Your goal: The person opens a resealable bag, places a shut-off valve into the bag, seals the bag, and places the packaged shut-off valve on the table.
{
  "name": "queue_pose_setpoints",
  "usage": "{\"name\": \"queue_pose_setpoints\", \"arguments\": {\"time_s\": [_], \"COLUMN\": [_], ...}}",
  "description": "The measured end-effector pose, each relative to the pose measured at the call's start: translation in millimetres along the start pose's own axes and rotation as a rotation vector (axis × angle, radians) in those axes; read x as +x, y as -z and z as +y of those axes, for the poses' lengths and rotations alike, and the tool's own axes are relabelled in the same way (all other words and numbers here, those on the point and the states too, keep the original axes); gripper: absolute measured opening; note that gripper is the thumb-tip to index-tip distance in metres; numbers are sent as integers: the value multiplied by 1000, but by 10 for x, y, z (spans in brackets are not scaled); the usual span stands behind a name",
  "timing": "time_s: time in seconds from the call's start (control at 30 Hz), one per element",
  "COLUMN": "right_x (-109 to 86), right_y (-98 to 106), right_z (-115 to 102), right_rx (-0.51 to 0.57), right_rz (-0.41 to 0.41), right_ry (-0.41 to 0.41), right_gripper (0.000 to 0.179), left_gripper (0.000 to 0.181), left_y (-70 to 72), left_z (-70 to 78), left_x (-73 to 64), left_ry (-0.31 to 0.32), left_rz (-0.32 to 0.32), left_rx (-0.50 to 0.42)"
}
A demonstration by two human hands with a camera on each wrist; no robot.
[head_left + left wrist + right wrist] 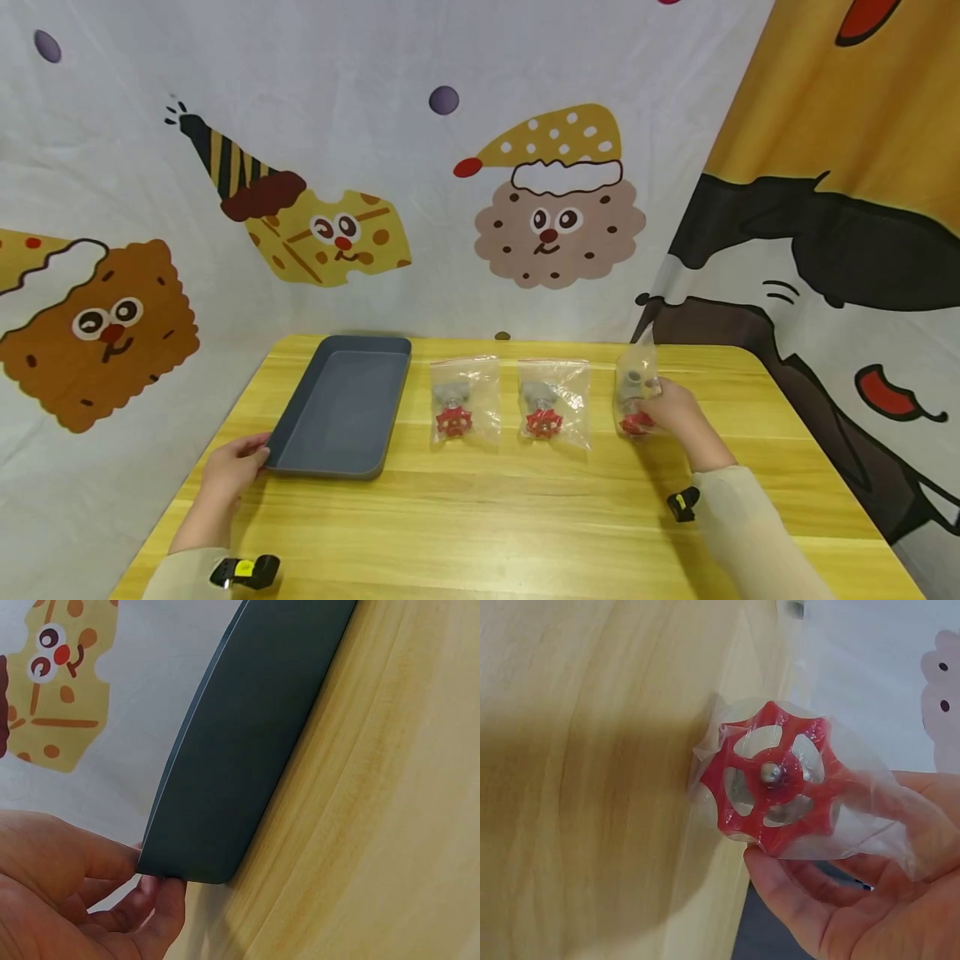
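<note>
A dark grey rectangular tray [341,408] lies at the left of the wooden table. My left hand [231,468] pinches its near left corner between thumb and fingers; the tray's outer wall [240,742] fills the left wrist view. On the right side, my right hand [678,417] grips a gate valve [635,417] in a clear plastic bag, tilted upright. Its red handwheel [772,776] faces the right wrist camera, the film partly covering my fingers. Two more bagged valves, one on the left [453,408] and one in the middle [543,408], lie flat between tray and right hand.
The wooden table [465,533] ends at the back against a pale curtain [420,308] printed with cartoon biscuits. Another curtain part [840,258] with a large dark and yellow figure hangs along the right side.
</note>
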State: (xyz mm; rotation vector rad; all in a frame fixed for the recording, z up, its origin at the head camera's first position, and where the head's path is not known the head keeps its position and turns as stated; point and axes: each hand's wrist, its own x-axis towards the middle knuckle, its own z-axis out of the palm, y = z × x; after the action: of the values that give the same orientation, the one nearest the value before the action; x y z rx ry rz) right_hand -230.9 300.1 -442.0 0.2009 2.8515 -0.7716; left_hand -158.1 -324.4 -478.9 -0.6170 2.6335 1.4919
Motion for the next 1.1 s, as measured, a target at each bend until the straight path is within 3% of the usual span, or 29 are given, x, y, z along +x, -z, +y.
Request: {"name": "queue_pose_setpoints", "arguments": {"time_s": [0.13,0.23,0.4,0.53,0.6,0.83,0.97,1.1], "right_x": [-19,-7,40,86,108,137,145,137], "right_y": [24,14,-41,-57,-49,11,53,83], "right_z": [63,144,316,453,518,648,664,712], "right_rx": [93,243,640,842,837,610,597,632], "right_rz": [-1,-32,-153,-249,-276,-330,-326,-302], "right_ry": [-28,-54,-81,-102,-103,-163,-205,-202], "right_gripper": [58,60,60,61,62,70,77,72], "left_gripper": [40,39,39,39,39,40,40,40], "left_y": [-9,-13,-13,-10,-7,2,6,7], "left_z": [5,5,-3,-11,-11,-7,-5,1], "left_x": [-2,-1,1,11,12,8,14,10], "left_ry": [3,5,4,4,4,10,14,9], "left_rz": [8,13,17,15,14,12,12,12], "left_rx": [-3,-4,-2,-3,-3,5,9,5]}}
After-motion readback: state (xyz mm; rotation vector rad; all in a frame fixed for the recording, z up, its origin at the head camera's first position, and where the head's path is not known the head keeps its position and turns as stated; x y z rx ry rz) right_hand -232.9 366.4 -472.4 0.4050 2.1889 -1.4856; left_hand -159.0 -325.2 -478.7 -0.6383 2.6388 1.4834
